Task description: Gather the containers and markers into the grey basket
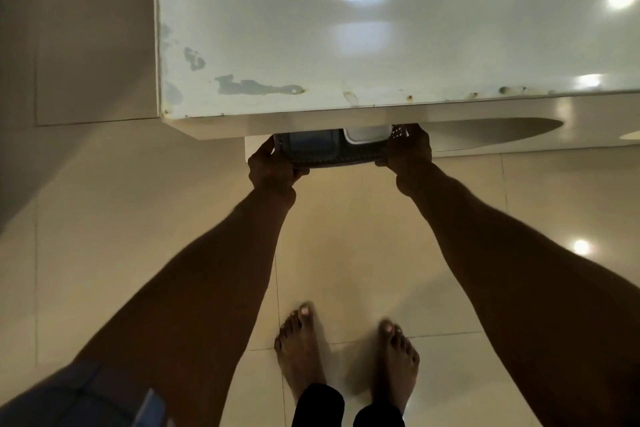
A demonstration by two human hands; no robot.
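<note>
Beyond my fingers spreads the big glossy white tabletop with chipped paint along its near edge [346, 28], its thick front lip overhanging whatever I hold, so there is little room upward there. Beneath my arms lies the shiny cream tiled floor [346, 225], open on both sides, with my bare feet [346, 354] planted well behind my hands. Both my arms reach straight forward and down, elbows nearly locked. Between my hands sits the grey perforated plastic basket [332, 156], its far half tucked under the table's lip and only the near rim showing. My left hand [273, 170] grips the basket's left end, fingers curled round the rim with the thumb on top; my right hand [410, 152] clamps the right end the same way, fingers wrapped over the edge. Just past my right fingers, inside the basket, a white-rimmed clear plastic container [367, 135] peeks out; beside it is a bluish blurred shape I cannot identify.
</note>
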